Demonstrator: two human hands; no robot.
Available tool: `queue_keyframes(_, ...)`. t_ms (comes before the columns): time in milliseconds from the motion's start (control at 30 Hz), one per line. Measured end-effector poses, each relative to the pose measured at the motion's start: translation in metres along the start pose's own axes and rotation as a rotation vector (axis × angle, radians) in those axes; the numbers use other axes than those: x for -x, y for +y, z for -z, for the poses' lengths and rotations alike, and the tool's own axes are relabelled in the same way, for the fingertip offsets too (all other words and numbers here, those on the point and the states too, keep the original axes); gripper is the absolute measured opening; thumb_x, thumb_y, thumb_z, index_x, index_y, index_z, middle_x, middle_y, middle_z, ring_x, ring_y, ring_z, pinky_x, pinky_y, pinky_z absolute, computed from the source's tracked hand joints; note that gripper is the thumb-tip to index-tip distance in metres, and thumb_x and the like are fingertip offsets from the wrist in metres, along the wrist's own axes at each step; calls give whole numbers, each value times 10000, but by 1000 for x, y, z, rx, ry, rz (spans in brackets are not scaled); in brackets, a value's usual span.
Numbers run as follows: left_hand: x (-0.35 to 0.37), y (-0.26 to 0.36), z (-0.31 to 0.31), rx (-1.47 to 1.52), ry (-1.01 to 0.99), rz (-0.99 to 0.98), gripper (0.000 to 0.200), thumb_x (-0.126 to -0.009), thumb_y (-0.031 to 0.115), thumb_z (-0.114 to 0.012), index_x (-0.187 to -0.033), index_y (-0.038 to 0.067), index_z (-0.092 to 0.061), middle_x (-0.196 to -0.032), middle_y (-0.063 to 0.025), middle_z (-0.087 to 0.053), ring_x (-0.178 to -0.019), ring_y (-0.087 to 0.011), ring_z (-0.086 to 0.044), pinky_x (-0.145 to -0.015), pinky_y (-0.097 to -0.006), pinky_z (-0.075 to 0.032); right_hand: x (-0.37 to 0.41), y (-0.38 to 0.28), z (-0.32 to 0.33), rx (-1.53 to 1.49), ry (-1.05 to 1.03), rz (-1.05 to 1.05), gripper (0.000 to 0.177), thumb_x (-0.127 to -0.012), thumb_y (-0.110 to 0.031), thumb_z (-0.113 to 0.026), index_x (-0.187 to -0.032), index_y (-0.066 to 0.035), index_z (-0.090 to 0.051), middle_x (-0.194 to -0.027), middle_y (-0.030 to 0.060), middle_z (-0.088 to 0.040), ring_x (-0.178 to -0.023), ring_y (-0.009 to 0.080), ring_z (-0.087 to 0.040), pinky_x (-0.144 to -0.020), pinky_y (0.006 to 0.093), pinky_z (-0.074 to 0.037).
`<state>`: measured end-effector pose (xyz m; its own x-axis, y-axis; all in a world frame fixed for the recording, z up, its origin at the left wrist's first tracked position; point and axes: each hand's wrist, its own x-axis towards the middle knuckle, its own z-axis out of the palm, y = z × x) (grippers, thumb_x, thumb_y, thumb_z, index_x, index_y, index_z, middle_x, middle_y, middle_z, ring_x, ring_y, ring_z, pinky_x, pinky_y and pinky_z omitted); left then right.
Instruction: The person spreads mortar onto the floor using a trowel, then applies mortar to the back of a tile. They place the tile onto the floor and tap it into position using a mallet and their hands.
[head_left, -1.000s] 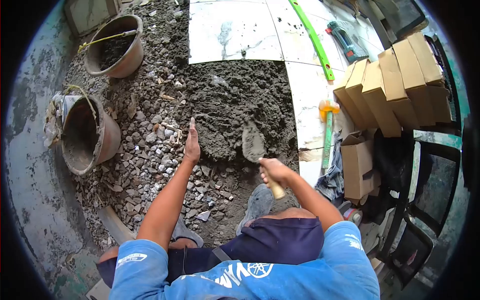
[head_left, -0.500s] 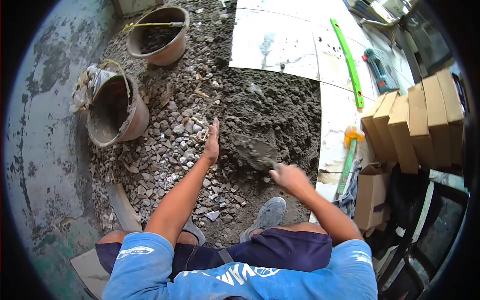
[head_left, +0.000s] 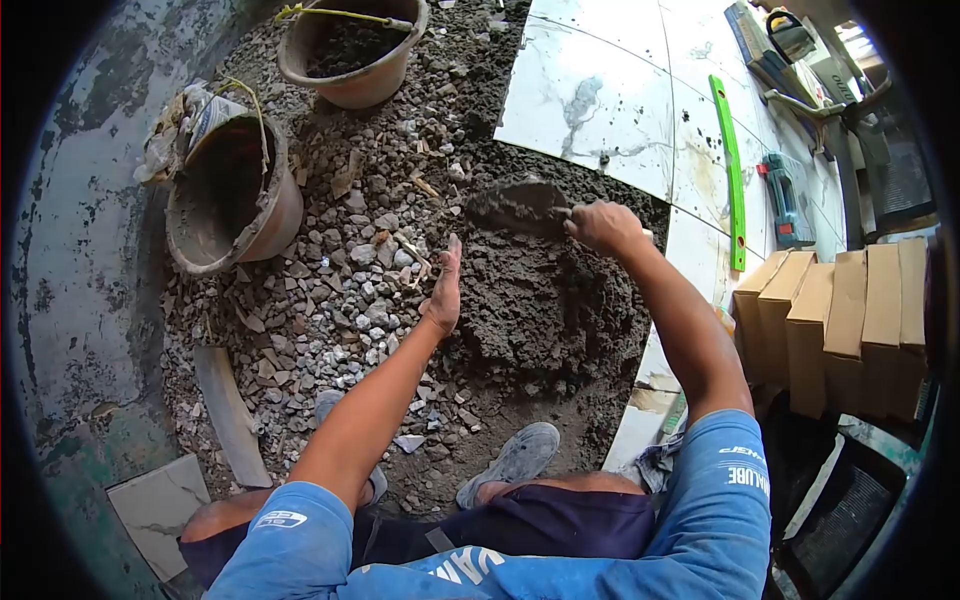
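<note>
A trowel with a mortar-coated blade is gripped by its handle in my right hand. The blade lies over the upper part of a dark, damp mortar bed, close to the laid tiles. My left hand stands on edge at the left side of the mortar, fingers stretched out and palm turned toward it, holding nothing. Loose broken stone spreads to the left of that hand. White marble-patterned tiles border the mortar at the top and right.
Two buckets stand on the rubble: one at left, another with mortar inside farther back. A green level and a teal tool case lie on the tiles. Cardboard boxes line the right side.
My right hand has moved the trowel away from me, up across the mortar. The mortar nearer me looks smoother. My left hand stays upright at the mortar's left edge. The view has shifted slightly.
</note>
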<state>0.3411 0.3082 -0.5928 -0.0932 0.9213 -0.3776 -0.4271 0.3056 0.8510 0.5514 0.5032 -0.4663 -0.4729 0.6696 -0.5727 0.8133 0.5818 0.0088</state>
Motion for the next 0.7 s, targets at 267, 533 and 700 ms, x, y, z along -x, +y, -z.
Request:
queue_keyframes(267, -6, 16, 10, -64, 11, -48, 834, -934, 679, -156, -1525, 105, -26, -1593, -106, -43, -1468, -203, -10, -1157, -347, 37, -16, 15, 8, -613, -213, -103, 456, -968, -387, -448, -870, 26, -614, -716, 154, -634, -629, 294, -643, -652, 440, -539)
queue_keyframes(533, -60, 38, 12, -195, -34, -28, 853, -920, 695, -135, -1523, 102, -31, -1593, -93, -48, -1466, -211, -22, -1163, -353, 16, 31, 6, 14, -754, -651, -67, 502, -1004, -423, -352, -822, -6, -563, -701, 71, -550, -571, 183, -531, -472, 369, -486)
queue_keyframes(700, -105, 57, 0, -272, -55, 5, 875, -892, 731, -135, -1523, 148, 33, -1598, -62, 4, -1467, -197, -1, -1161, -377, 32, -1, 10, 24, -1034, -468, -214, 433, -998, -398, -381, -781, -47, -511, -641, 35, -508, -502, 156, -486, -453, 338, -470)
